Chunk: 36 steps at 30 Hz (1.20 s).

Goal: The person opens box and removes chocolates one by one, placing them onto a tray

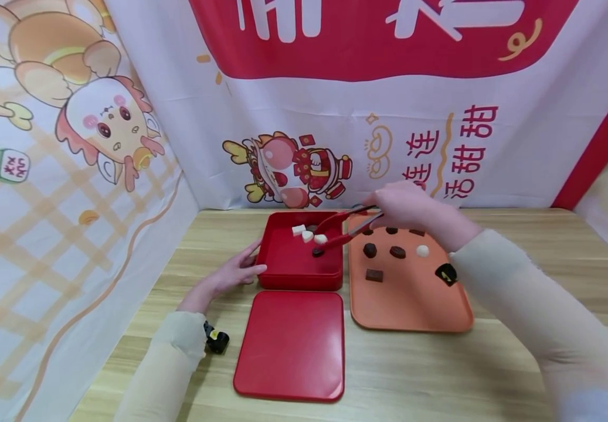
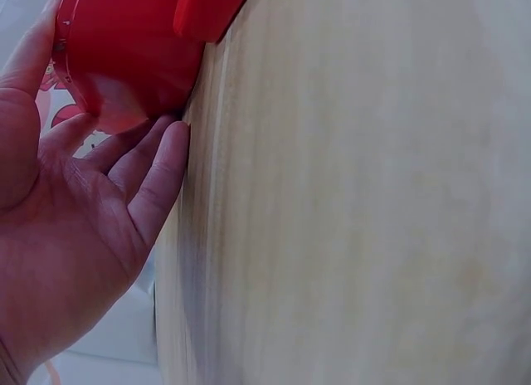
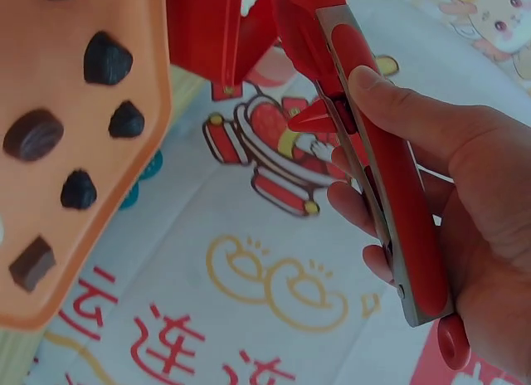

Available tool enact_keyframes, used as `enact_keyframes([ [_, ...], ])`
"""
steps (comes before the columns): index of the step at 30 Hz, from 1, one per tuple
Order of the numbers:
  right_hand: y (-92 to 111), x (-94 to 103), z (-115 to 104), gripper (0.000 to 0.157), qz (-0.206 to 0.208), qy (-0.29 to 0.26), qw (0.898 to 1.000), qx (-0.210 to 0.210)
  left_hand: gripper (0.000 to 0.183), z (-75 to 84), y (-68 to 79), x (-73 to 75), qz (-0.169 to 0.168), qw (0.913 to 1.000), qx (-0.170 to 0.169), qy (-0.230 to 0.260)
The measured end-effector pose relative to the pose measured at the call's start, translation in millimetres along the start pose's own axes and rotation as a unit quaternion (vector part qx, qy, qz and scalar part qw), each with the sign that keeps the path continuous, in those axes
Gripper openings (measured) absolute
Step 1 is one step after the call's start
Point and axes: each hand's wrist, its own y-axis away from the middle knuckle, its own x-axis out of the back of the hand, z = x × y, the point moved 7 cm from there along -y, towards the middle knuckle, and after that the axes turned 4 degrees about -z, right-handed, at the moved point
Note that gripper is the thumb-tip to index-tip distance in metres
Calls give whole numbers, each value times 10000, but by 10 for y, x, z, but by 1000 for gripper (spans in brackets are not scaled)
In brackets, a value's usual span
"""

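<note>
My right hand (image 1: 406, 211) grips red-and-metal tongs (image 3: 390, 177), thumb on one red handle and fingers around the other. Their red tips reach into the red box (image 1: 288, 261), near a white candy (image 1: 321, 240) and a dark chocolate (image 1: 317, 252). Other white candies (image 1: 299, 230) and a second dark piece lie toward the back of the box. Beside the box's left wall is my left hand (image 1: 235, 272). The left wrist view shows its fingers (image 2: 158, 182) fairly straight along the box's lower corner, thumb up at the rim.
Right of the box lies an orange tray (image 1: 409, 308) with several dark chocolates (image 1: 397, 252) and a white ball (image 1: 422, 251). A red lid (image 1: 290, 346) lies flat in front of the box. A printed cloth (image 1: 293, 99) hangs behind the wooden table (image 1: 536, 275).
</note>
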Motion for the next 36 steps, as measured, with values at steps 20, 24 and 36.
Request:
enact_keyframes([
  [20,-352,-165,-119,21,-563,59,9984,-13,79,22,-17,-23,-29,10000,30,30],
  [24,-392,-168,-129,19,-606,95,9981,-76,78,44,-3,-25,2,10000,0,39],
  [36,-471,-361,-38,35,-821,-255,9959,-273,77,40,11,-25,3,10000,-34,70],
])
